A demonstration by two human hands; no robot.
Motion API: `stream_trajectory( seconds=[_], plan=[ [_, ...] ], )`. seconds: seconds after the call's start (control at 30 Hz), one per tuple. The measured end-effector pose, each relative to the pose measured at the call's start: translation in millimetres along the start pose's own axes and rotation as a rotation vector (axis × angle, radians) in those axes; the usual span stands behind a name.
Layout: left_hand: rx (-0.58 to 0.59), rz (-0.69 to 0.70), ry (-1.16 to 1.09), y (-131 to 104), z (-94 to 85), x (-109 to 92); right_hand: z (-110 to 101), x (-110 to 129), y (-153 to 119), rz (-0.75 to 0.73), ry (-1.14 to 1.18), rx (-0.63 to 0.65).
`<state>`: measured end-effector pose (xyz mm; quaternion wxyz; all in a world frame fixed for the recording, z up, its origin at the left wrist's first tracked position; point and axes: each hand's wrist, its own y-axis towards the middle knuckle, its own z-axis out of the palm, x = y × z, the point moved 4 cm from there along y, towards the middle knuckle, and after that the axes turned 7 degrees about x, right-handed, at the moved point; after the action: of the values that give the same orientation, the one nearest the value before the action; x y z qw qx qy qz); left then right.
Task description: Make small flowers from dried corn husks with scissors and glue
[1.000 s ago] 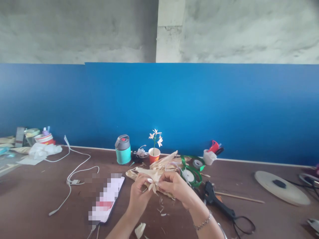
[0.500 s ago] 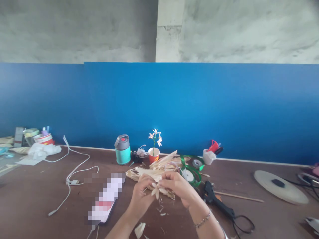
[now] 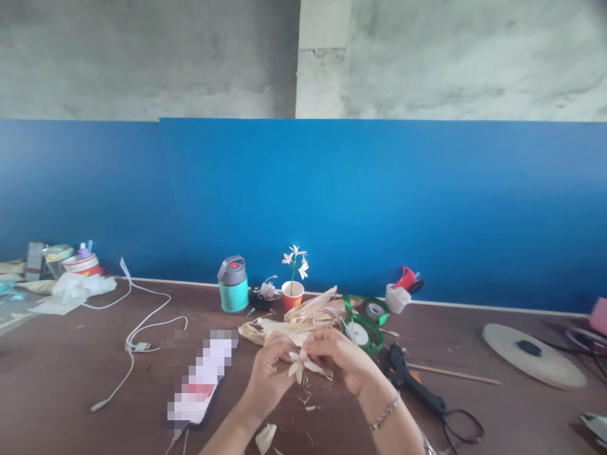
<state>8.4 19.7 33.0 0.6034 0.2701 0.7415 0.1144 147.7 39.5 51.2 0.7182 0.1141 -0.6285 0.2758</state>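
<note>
Between my two hands is a small pale flower (image 3: 298, 364) with pointed petals, its face turned toward me. My left hand (image 3: 274, 365) pinches it from the left side. The fingertips of my right hand (image 3: 336, 355) are closed at an upper petal; a bracelet circles that wrist. Behind the hands lies a heap of dried corn husks (image 3: 303, 323). Farther back, a red paper cup (image 3: 293, 297) holds a green stem with several similar pale flowers (image 3: 296, 256). Scraps of husk (image 3: 265, 437) lie on the brown table in front of me.
Right of the hands are green ribbon spools (image 3: 360, 332), a black glue gun (image 3: 415, 379), a thin stick (image 3: 455, 374) and a round pale disc (image 3: 535, 356). A phone (image 3: 208, 379), white cables (image 3: 137, 335) and a turquoise flask (image 3: 233, 285) stand or lie leftward. A blue partition (image 3: 303, 189) closes the back.
The right fingertips have shifted slightly, and the flower's petals now show more openly toward me. My left hand stays in nearly the same place.
</note>
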Motion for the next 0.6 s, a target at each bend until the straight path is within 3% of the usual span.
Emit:
stream_trajectory(
  seconds=[0.47,0.6],
  plan=[
    [0.015,-0.006,-0.014,-2.2,0.9,3.5,4.4,-8.4,5.4,0.016,0.087,-0.008],
    [-0.014,-0.033,-0.061,-0.5,-1.0,2.9,0.9,-2.2,3.9,-0.036,-0.03,-0.07]
  ],
)
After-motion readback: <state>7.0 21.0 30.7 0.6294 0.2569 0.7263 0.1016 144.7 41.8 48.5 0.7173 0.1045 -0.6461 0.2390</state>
